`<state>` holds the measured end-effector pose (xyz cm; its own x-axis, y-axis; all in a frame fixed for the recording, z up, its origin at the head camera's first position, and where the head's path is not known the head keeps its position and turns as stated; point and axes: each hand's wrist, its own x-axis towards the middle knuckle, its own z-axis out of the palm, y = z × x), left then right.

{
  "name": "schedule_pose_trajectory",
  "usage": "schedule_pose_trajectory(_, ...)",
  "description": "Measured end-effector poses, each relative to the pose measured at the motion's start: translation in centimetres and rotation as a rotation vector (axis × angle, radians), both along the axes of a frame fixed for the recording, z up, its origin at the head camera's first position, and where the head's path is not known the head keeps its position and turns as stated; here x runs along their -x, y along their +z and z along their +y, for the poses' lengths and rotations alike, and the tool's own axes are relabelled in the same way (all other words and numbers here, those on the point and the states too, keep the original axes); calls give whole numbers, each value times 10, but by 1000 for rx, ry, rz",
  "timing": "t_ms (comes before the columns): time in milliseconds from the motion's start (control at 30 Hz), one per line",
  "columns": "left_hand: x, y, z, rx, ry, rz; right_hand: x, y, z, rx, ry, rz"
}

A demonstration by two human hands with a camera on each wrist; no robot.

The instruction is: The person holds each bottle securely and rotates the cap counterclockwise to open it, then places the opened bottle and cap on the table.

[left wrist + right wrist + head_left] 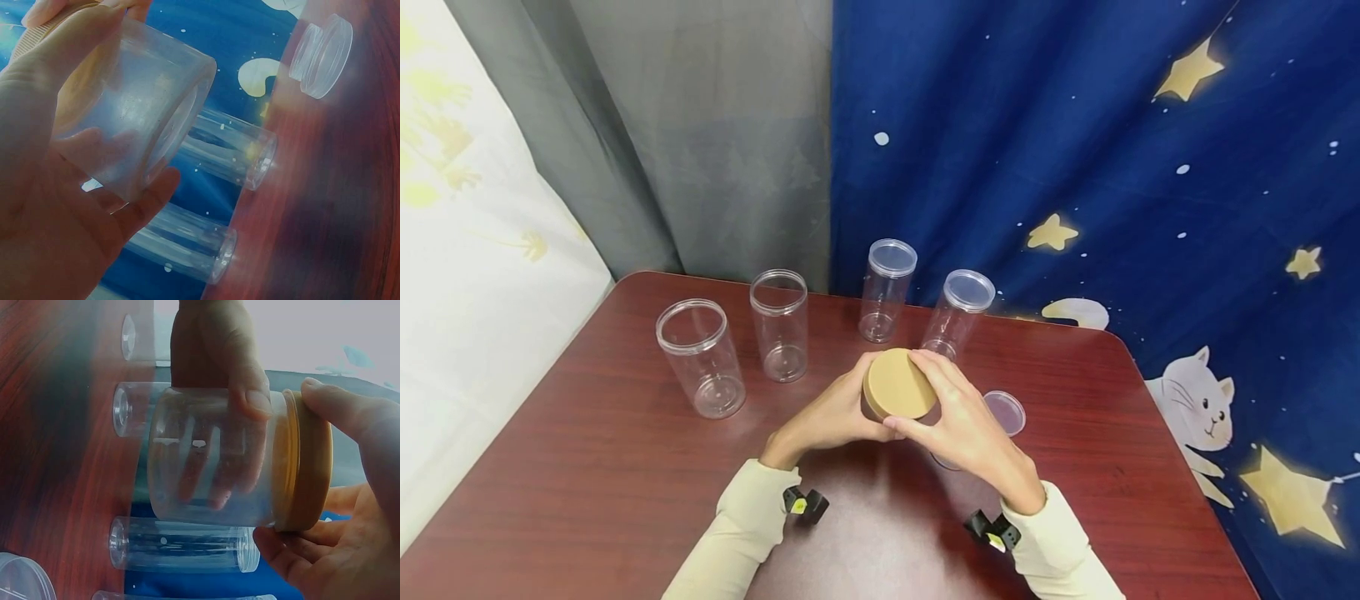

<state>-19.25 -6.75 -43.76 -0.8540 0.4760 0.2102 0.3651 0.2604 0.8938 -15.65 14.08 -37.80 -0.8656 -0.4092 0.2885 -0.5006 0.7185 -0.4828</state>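
Above the middle of the table, both hands hold a short, wide, clear plastic jar (212,456) with a tan screw lid (898,383). My left hand (838,412) grips the jar's clear body, its fingers showing through the wall in the right wrist view. With thumb and fingers, my right hand (966,421) holds the lid's rim. The lid sits on the jar's mouth; how tightly cannot be told. Nothing shows inside the jar except the hand seen through it. In the left wrist view the jar's base (178,125) is tilted toward the table.
Two tall clear jars without lids, one far left (700,358) and one beside it (780,325), stand on the reddish-brown table (587,467). Two lidded ones, (887,287) nearer centre and another jar (958,312), stand at the back. Loose clear lids (328,56) lie behind my right hand.
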Motion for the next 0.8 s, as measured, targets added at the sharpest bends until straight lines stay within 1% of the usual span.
schedule_pose_trajectory(200, -1, 1, 2, -13, -9, -13, 1, -1, 4, 14, 27, -2)
schedule_pose_trajectory(400, -1, 0, 0, 12, -11, 7, 3, -2, 6, 28, 78, 4)
schedule_pose_trajectory(667, -2, 0, 0, 3, -21, 25, 3, -2, 7, 43, 111, -10)
schedule_pose_trajectory(800, -2, 0, 0, 6, -17, 34, 2, -1, 8, 35, 115, -19)
